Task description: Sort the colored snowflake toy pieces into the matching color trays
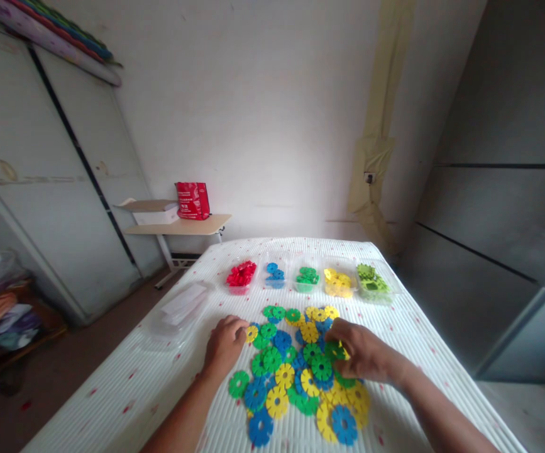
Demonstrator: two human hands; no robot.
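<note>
A loose pile of notched, flower-shaped plastic discs in green, blue and yellow lies in front of me. My left hand [226,341] is closed at the pile's left edge, its fingertips at a small yellow disc [251,333]. On the right side, my right hand [364,352] curls its thumb and fingers around a green disc [334,350], partly hidden by the fingers. Between the hands lie a blue disc [282,341] and a green disc [271,359]. Nearer to me are a yellow disc [277,402] and a blue disc [344,424].
Behind the pile stands a row of clear tubs with red pieces [241,274], blue discs [275,275], green discs [307,277], yellow discs [338,280] and light green pieces [371,279]. A clear plastic container [178,314] lies left on the white ribbed cloth [126,377].
</note>
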